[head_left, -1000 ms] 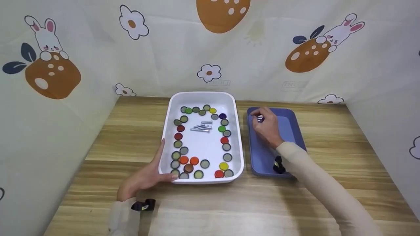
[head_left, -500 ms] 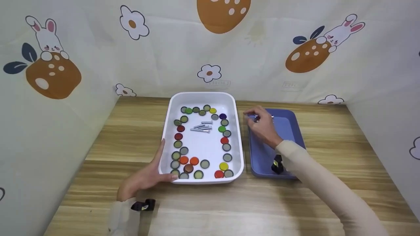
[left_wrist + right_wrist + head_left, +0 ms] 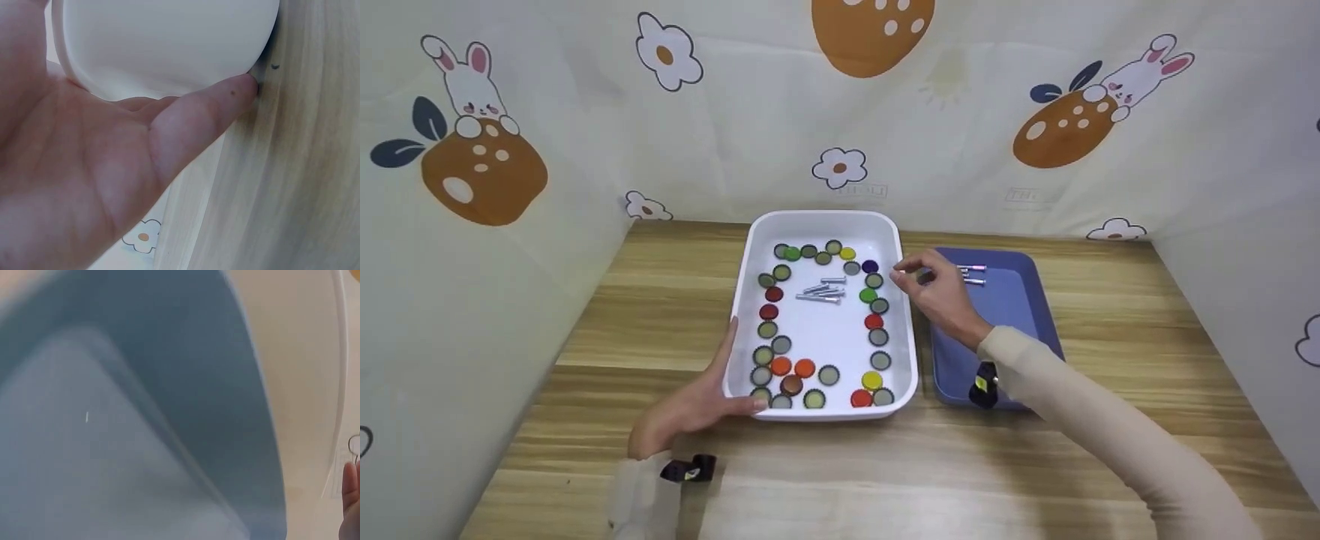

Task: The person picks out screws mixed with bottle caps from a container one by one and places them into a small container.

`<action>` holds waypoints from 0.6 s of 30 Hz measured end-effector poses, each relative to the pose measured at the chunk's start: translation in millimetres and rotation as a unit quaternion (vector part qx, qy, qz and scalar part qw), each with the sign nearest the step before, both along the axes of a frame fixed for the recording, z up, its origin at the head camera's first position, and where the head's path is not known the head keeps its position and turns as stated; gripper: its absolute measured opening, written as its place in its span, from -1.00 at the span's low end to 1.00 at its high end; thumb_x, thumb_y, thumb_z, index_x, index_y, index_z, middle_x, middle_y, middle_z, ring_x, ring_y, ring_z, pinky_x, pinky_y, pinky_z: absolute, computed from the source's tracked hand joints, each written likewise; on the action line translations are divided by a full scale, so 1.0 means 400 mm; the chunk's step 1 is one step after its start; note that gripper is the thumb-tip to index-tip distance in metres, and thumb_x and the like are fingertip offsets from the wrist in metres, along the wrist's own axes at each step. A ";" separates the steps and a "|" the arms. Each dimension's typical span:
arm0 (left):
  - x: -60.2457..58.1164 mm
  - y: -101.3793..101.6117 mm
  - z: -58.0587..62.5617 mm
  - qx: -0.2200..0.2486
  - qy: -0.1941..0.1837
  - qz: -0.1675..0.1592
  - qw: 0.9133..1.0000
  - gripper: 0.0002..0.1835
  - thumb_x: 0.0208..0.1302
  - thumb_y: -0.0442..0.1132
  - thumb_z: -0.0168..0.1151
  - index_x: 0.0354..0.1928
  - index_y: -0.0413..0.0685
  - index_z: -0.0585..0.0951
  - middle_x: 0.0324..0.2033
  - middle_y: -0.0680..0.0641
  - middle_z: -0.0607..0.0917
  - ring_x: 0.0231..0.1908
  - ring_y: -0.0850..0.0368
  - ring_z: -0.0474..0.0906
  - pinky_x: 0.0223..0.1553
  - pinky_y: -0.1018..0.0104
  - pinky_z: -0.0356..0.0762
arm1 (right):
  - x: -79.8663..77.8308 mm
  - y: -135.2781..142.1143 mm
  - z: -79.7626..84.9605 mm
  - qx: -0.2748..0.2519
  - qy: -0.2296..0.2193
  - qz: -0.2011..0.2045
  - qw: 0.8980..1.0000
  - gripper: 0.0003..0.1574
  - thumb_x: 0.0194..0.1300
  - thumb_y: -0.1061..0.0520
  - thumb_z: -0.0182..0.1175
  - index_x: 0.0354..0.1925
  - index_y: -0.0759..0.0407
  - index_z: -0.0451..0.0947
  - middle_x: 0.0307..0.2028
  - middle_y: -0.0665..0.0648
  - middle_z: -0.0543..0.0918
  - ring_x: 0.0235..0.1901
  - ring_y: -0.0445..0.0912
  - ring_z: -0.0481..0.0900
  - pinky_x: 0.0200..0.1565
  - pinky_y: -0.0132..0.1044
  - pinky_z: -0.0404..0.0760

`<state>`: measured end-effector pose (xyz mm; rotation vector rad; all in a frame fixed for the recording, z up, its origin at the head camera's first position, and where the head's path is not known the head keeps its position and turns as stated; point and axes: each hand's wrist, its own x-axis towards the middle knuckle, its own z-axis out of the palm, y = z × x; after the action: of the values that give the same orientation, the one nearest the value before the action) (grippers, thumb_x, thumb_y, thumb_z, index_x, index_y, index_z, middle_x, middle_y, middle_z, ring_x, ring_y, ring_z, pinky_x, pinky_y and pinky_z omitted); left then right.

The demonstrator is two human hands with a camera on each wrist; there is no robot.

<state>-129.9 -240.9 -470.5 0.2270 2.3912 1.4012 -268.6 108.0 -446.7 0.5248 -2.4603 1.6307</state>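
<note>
My left hand (image 3: 701, 401) grips the near left corner of the white tub (image 3: 907, 360), thumb over the front rim and fingers along the side. In the left wrist view, the left hand (image 3: 107, 152) lies against the tub's pale outer wall (image 3: 163, 50). Several silver screws (image 3: 823, 291) are grouped in the tub's middle, ringed by many bottle caps (image 3: 804, 367) near its walls. My right hand (image 3: 945, 296) is at the tub's right rim, thumb and forefinger pinching a small screw mostly hidden by the fingertips. More screws (image 3: 975, 282) lie behind it in the blue tray (image 3: 997, 360).
The blue tray stands just right of the tub on the wooden table (image 3: 825, 472). Patterned cloth (image 3: 750, 112) rises behind and at both sides. The blue tray's wall (image 3: 202, 382) fills much of the right wrist view, blurred.
The right hand has moved left from over the blue tray to the tub's right rim, uncovering screws in the tray. The left hand and tub have stayed put.
</note>
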 end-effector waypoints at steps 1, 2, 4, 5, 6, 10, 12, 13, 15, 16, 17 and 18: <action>-0.001 0.000 -0.001 -0.001 -0.002 0.001 1.000 0.39 0.16 -0.05 0.47 0.54 0.24 -0.56 0.60 -0.23 -0.17 0.47 -0.20 0.17 0.55 -0.14 -0.26 | 0.003 -0.004 0.002 -0.002 -0.007 0.001 1.000 -0.75 0.28 0.07 0.37 -0.15 0.20 0.71 -0.14 0.17 0.65 -0.14 -0.02 0.57 -0.07 -0.25 0.53; -0.002 0.000 -0.002 0.000 -0.001 0.001 1.000 0.39 0.16 -0.05 0.47 0.55 0.24 -0.56 0.60 -0.22 -0.18 0.46 -0.19 0.18 0.55 -0.13 -0.26 | 0.005 -0.007 0.004 -0.003 -0.014 0.001 1.000 -0.75 0.28 0.07 0.37 -0.15 0.20 0.71 -0.13 0.18 0.65 -0.13 -0.01 0.57 -0.06 -0.25 0.53; -0.003 0.000 -0.005 0.009 0.009 -0.002 1.000 0.39 0.16 -0.09 0.47 0.55 0.21 -0.55 0.60 -0.22 -0.20 0.43 -0.18 0.20 0.56 -0.13 -0.24 | 0.008 -0.012 0.007 -0.002 -0.027 -0.002 1.000 -0.72 0.28 0.06 0.37 -0.13 0.22 0.70 -0.12 0.19 0.65 -0.15 0.01 0.58 -0.08 -0.27 0.56; -0.003 -0.001 -0.007 0.015 0.015 -0.004 1.000 0.38 0.16 -0.11 0.47 0.56 0.19 -0.54 0.60 -0.22 -0.19 0.42 -0.18 0.22 0.56 -0.13 -0.23 | 0.008 -0.014 0.009 -0.001 -0.033 -0.005 0.999 -0.71 0.28 0.05 0.37 -0.11 0.22 0.70 -0.12 0.19 0.64 -0.16 0.01 0.59 -0.09 -0.28 0.57; -0.003 -0.001 -0.009 0.022 0.022 -0.008 0.999 0.38 0.16 -0.12 0.47 0.56 0.17 -0.53 0.60 -0.23 -0.19 0.39 -0.17 0.25 0.55 -0.13 -0.22 | 0.009 -0.017 0.011 -0.001 -0.040 -0.010 0.999 -0.70 0.28 0.05 0.37 -0.10 0.22 0.69 -0.11 0.18 0.64 -0.17 0.01 0.59 -0.12 -0.30 0.59; -0.002 0.000 -0.011 0.039 0.040 -0.018 0.998 0.37 0.16 -0.15 0.47 0.56 0.12 -0.52 0.60 -0.24 -0.18 0.34 -0.14 0.28 0.54 -0.14 -0.22 | 0.006 -0.026 0.020 -0.023 -0.068 -0.026 0.997 -0.70 0.28 0.07 0.36 -0.08 0.21 0.69 -0.14 0.18 0.68 -0.22 -0.06 0.61 -0.22 -0.37 0.62; 0.000 0.000 -0.009 0.034 0.038 -0.018 0.999 0.37 0.16 -0.13 0.46 0.56 0.13 -0.52 0.60 -0.24 -0.17 0.35 -0.13 0.28 0.54 -0.15 -0.22 | 0.007 -0.035 0.024 -0.047 -0.077 -0.026 0.996 -0.69 0.27 0.11 0.36 -0.07 0.27 0.68 -0.17 0.17 0.70 -0.27 -0.12 0.61 -0.25 -0.39 0.63; 0.000 0.000 -0.007 0.032 0.035 -0.018 0.999 0.37 0.16 -0.12 0.46 0.56 0.14 -0.52 0.60 -0.24 -0.18 0.36 -0.14 0.27 0.54 -0.15 -0.23 | 0.007 -0.042 0.026 -0.060 -0.081 -0.023 0.995 -0.69 0.27 0.13 0.36 -0.08 0.29 0.67 -0.20 0.16 0.71 -0.29 -0.14 0.61 -0.25 -0.38 0.64; 0.001 0.000 -0.004 0.028 0.028 -0.015 0.999 0.37 0.16 -0.12 0.46 0.56 0.17 -0.53 0.60 -0.24 -0.16 0.37 -0.15 0.27 0.55 -0.16 -0.23 | 0.007 -0.055 0.029 -0.081 -0.087 -0.015 0.993 -0.69 0.26 0.17 0.36 -0.08 0.35 0.66 -0.25 0.12 0.71 -0.32 -0.17 0.61 -0.25 -0.34 0.66; 0.001 0.000 -0.003 0.024 0.023 -0.012 0.999 0.37 0.16 -0.11 0.46 0.56 0.18 -0.53 0.59 -0.24 -0.14 0.37 -0.15 0.28 0.55 -0.17 -0.22 | 0.008 -0.061 0.030 -0.088 -0.089 -0.011 0.992 -0.69 0.26 0.18 0.36 -0.08 0.37 0.66 -0.27 0.10 0.71 -0.33 -0.18 0.61 -0.25 -0.35 0.67; 0.001 0.000 -0.002 0.020 0.018 -0.010 1.000 0.37 0.16 -0.10 0.46 0.56 0.19 -0.53 0.59 -0.25 -0.12 0.37 -0.15 0.29 0.55 -0.18 -0.21 | 0.008 -0.067 0.030 -0.092 -0.094 -0.006 0.991 -0.67 0.26 0.18 0.36 -0.08 0.39 0.65 -0.27 0.09 0.72 -0.32 -0.18 0.61 -0.25 -0.35 0.67; 0.001 0.001 -0.001 0.016 0.012 -0.008 1.000 0.38 0.16 -0.10 0.46 0.56 0.21 -0.54 0.59 -0.25 -0.09 0.36 -0.15 0.30 0.55 -0.18 -0.21 | 0.009 -0.073 0.031 -0.094 -0.100 -0.004 0.991 -0.67 0.27 0.18 0.36 -0.07 0.38 0.65 -0.27 0.07 0.72 -0.31 -0.18 0.61 -0.25 -0.35 0.67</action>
<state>-129.4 -240.6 -470.7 0.2719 2.3827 1.4400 -264.9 79.0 -434.4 0.3391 -2.4003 1.9726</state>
